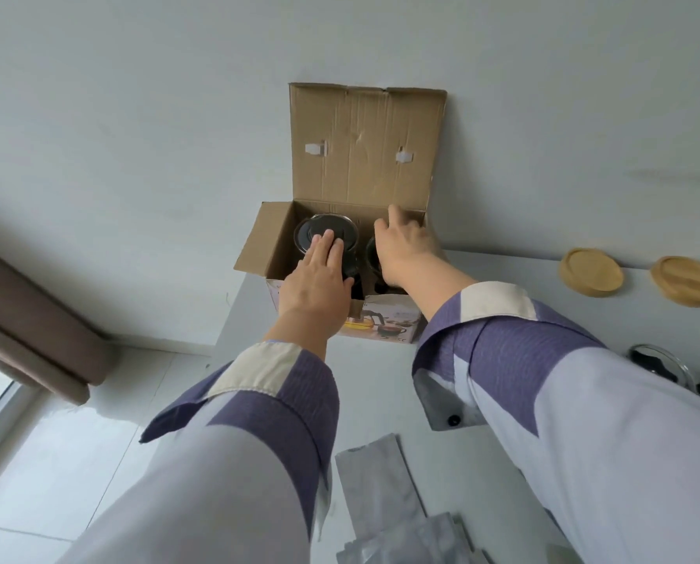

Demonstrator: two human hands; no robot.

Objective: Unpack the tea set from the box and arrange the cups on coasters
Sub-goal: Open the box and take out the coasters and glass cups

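An open cardboard box (364,156) stands at the far left corner of the white table, its lid flap up against the wall. Inside on the left sits a glass teapot (320,230) with a dark lid. My left hand (320,278) lies flat over the teapot lid, fingers together and extended. My right hand (401,246) reaches into the right half of the box with fingers spread, above a dark cup (370,248) that is mostly hidden. Two round wooden coasters (590,272) (686,280) lie on the table at the far right.
A glass lid and dark pieces (661,368) sit at the right edge, partly behind my sleeve. Silvery foil pouches (381,494) lie near the table's front. A brown curtain (27,319) and a window are at the left, beyond the table edge (226,319).
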